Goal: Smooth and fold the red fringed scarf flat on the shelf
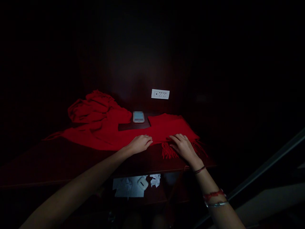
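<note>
A red fringed scarf (105, 127) lies spread over a dark wooden table (71, 162), bunched up at the far left. My left hand (140, 143) rests palm down on the scarf's near edge, fingers curled. Just to its right, my right hand (182, 146) lies flat on the scarf, right above the fringe (168, 152). I cannot tell whether either hand pinches the cloth.
A small pale box (138, 116) sits at the back of the table between scarf parts. A white wall socket (160, 93) is behind it. White papers and a small white object (133, 185) lie on a lower shelf. The room is very dark.
</note>
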Demonstrator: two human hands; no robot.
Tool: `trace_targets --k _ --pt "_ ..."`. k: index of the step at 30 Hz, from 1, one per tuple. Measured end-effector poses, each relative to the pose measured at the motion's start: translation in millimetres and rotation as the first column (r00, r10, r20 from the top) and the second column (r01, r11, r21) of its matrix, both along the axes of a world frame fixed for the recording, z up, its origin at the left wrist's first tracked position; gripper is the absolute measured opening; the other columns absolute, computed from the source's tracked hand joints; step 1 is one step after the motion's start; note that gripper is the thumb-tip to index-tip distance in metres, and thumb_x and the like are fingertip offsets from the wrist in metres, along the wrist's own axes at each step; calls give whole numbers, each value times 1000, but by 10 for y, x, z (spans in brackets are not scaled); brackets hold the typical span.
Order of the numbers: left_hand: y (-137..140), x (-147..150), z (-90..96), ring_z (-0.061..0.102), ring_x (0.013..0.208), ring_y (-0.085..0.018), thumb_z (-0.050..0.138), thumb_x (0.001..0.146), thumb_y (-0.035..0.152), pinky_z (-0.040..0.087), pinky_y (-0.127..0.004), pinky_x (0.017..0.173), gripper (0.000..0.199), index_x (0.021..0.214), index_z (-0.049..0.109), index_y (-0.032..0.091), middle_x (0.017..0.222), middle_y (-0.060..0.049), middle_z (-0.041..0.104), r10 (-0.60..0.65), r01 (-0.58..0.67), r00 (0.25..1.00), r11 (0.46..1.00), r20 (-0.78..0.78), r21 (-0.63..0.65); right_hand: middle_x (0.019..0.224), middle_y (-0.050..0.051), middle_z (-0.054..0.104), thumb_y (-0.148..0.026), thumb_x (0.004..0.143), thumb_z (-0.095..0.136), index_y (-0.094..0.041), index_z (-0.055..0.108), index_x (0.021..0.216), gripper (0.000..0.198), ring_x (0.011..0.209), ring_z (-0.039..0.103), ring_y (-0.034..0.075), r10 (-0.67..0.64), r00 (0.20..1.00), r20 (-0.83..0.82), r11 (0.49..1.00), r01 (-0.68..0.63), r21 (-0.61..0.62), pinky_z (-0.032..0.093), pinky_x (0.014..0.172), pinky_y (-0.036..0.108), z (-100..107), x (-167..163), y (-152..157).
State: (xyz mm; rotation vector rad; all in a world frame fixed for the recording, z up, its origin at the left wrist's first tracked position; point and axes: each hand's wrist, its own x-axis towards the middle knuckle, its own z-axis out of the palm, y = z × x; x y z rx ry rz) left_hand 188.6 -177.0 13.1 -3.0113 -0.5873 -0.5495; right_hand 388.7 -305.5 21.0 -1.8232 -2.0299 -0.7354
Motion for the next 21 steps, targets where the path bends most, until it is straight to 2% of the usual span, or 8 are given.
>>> trace_targets --k 3,6,9,12,15,21 --pt "8 -7 2 54 77 -16 31 85 27 39 -25 69 27 77 55 16 80 -5 59 -2 2 1000 1000 8 -9 83 6 56 -24 80 45 -19 56 90 15 78 47 17 13 998 -59 1000 -14 -14 32 70 29 1 0 90" --pt "13 -13 2 54 78 -16 30 85 27 39 -25 71 28 78 55 16 81 -5 60 -2 2 1000 1000 2 -7 76 5 57 -21 80 45 -17 57 80 13 73 48 16 48 991 -127 998 -51 -20 33 67 26 -5 57 157" --pt "16 -16 -2 54 79 -16 30 85 26 39 -25 71 28 81 55 16 83 -5 60 8 -8 1000 1000 -16 5 75 4 57 -21 81 43 -16 57 81 16 72 48 15 91 986 -136 995 -96 -26 33 68 26 1 110 155" --pt "16 -16 -8 54 80 -16 30 85 26 39 -26 71 27 81 55 16 84 -6 60 19 -19 1000 1000 -18 1 79 4 57 -24 81 44 -17 57 90 18 75 48 15 120 985 -124 991 -126 -44 33 69 25 13 161 94" --pt "-1 -17 -1 54 79 -16 29 86 26 39 -25 70 28 80 54 16 83 -5 60 18 -18 1000 1000 -13 -2 84 5 56 -26 79 47 -17 56 95 20 79 47 16 94 989 -113 995 -99 -34 34 71 26 3 239 16" --pt "-52 -60 25 54 78 -16 30 85 29 40 -25 67 28 79 54 16 82 -5 57 -39 46 995 995 -88 84 79 5 57 -23 83 40 -17 60 88 21 75 47 15 52 998 -42 998 -53 -23 34 69 26 -72 364 -47"
